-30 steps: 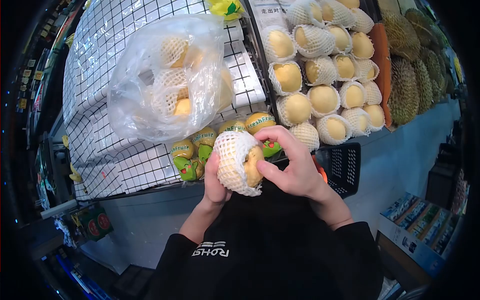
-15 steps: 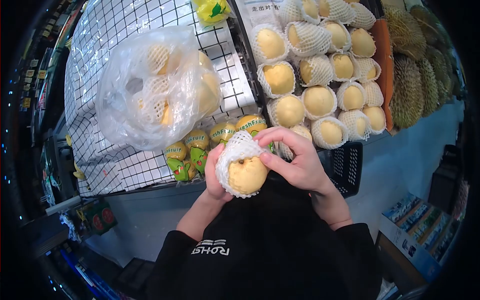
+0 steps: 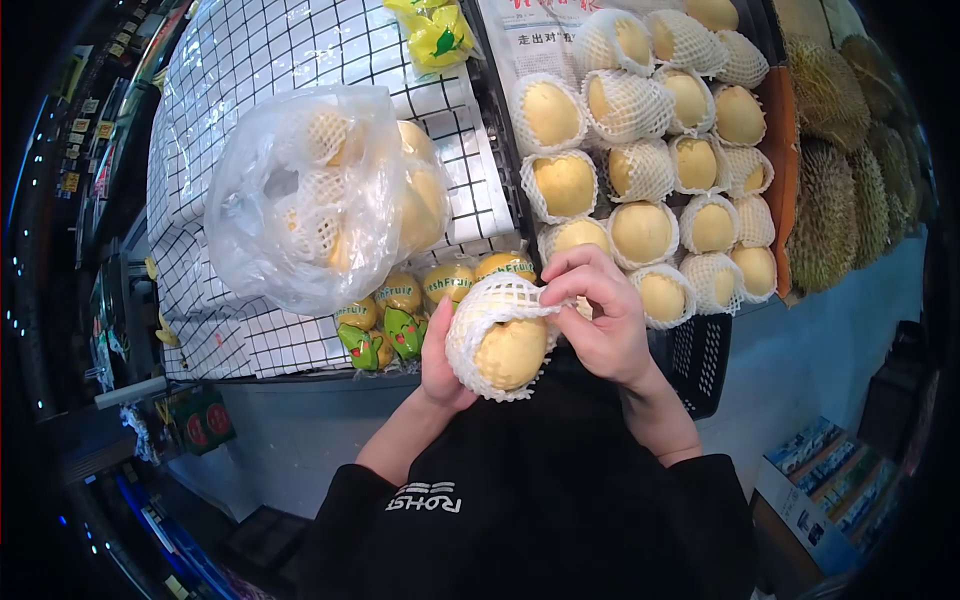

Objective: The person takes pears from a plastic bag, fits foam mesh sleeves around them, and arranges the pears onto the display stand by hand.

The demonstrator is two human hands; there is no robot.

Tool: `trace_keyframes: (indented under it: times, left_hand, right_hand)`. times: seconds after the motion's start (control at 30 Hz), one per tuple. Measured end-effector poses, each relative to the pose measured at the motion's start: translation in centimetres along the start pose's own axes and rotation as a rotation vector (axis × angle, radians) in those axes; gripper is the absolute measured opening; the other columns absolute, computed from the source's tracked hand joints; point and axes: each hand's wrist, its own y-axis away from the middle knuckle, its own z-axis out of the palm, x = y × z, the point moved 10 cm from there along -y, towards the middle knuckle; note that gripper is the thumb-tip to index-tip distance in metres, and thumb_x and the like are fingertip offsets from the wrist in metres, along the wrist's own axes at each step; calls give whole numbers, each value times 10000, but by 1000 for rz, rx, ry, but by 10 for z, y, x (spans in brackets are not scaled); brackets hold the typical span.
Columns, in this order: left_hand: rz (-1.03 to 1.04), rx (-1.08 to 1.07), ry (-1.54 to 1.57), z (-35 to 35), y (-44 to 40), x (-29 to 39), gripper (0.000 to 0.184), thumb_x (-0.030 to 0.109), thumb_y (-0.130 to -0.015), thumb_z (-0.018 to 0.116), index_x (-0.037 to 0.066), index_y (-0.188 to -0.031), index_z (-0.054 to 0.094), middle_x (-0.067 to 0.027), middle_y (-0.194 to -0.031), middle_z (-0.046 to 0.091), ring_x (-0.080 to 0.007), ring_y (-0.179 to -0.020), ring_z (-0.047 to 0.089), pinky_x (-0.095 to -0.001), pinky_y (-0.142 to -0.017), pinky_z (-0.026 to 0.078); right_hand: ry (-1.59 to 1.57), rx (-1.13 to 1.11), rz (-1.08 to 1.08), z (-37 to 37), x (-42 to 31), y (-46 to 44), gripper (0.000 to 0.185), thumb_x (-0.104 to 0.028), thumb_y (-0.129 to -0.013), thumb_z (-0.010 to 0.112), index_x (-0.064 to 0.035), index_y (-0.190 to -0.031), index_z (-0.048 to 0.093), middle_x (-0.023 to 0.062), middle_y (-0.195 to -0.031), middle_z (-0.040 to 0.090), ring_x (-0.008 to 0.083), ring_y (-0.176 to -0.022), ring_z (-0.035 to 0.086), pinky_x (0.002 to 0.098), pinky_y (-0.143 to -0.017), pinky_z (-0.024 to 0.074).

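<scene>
My left hand is wrapped round the left side of a yellow pear in front of my chest. A white foam net sleeve covers the pear's top and left side, leaving the front bare. With thumb and fingers pinched, my right hand grips the sleeve's edge and stretches it out to the right. Just behind the hands lie bagged yellow fruits printed "FreshFruit". A clear plastic bag with several netted pears rests on the checked cloth.
Several rows of netted pears fill a box at the right, with newspaper at its back. Durians are piled beyond it. A black basket hangs below the box. A yellow packet lies at the back.
My right hand has moved slightly right, pulling the sleeve's edge away from the pear. The pear has turned, and its stem no longer shows. The camera view has shifted a little.
</scene>
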Motion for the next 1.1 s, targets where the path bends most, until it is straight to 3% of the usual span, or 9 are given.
trace_keyframes:
  times: [0.27, 0.33, 0.43, 0.67, 0.87, 0.93, 0.97, 1.03, 1.1]
  left_hand:
    - [29, -28, 49, -2, -1, 4, 696, 520, -1023, 198, -12, -1440, 363, -187, -1413, 487, -300, -1288, 508, -435, -1099, 397]
    - [25, -29, 38, -2, -2, 4, 682, 505, -1026, 202, -13, -1439, 364, -184, -1409, 491, -298, -1284, 511, -431, -1097, 399]
    - [20, -48, -27, 0, 0, 4, 634, 457, -1035, 220, -13, -1431, 375, -178, -1397, 501, -285, -1277, 517, -417, -1091, 404]
    - [83, 33, -243, -2, 3, 8, 573, 399, -1040, 240, -9, -1412, 388, -161, -1360, 524, -259, -1231, 546, -395, -1068, 419]
    - [65, 46, -208, -2, 4, 12, 571, 408, -1043, 251, -3, -1418, 382, -166, -1376, 512, -268, -1248, 537, -416, -1072, 425]
    - [65, 12, -222, 2, 3, 13, 572, 409, -1044, 256, 1, -1427, 375, -168, -1387, 504, -274, -1261, 530, -426, -1074, 428]
    - [57, -3, -237, 2, 4, 12, 568, 407, -1045, 259, 9, -1437, 365, -169, -1401, 492, -281, -1272, 522, -434, -1076, 430]
    - [49, -37, -254, -1, 4, 10, 565, 404, -1046, 262, 17, -1448, 355, -171, -1416, 480, -289, -1284, 515, -442, -1078, 432]
    - [60, -129, -24, 4, 4, 11, 562, 404, -1047, 269, 34, -1463, 340, -171, -1434, 463, -295, -1289, 512, -445, -1075, 438]
  right_hand:
    - [-72, -43, -43, 9, -5, -4, 189, 9, -882, 604, -3, -1064, 655, 124, -1098, 642, 215, -959, 623, 311, -825, 484]
    - [-180, -27, 105, 9, 1, -4, 195, -17, -942, 560, 39, -1112, 636, 121, -1054, 641, 180, -976, 603, 289, -865, 466]
    - [-90, -114, 15, 11, -3, -5, 221, -46, -959, 556, 53, -1144, 627, 102, -1043, 639, 146, -936, 592, 272, -832, 464]
    - [-266, -71, 186, 12, 27, 2, 194, -43, -915, 613, 17, -1089, 675, 112, -995, 670, 174, -920, 615, 299, -816, 474]
    - [-78, -80, -1, 12, -3, -4, 257, -20, -890, 606, 17, -1138, 665, 157, -1148, 638, 229, -1125, 597, 353, -981, 452]
    - [79, -257, -75, 22, -13, -4, 443, -129, -868, 679, 22, -1273, 585, 198, -1335, 544, 321, -1241, 542, 422, -1091, 378]
    - [89, -254, -83, 22, -19, -5, 443, -129, -868, 679, 22, -1273, 585, 198, -1335, 544, 321, -1241, 542, 422, -1091, 378]
    - [76, -349, -114, 38, -32, -1, 760, -310, -806, 770, 26, -1404, 442, 223, -1457, 424, 383, -1294, 483, 497, -1134, 308]
    - [171, -373, -198, 44, -42, 1, 890, -372, -753, 803, 22, -1435, 389, 223, -1470, 399, 390, -1311, 459, 524, -1132, 298]
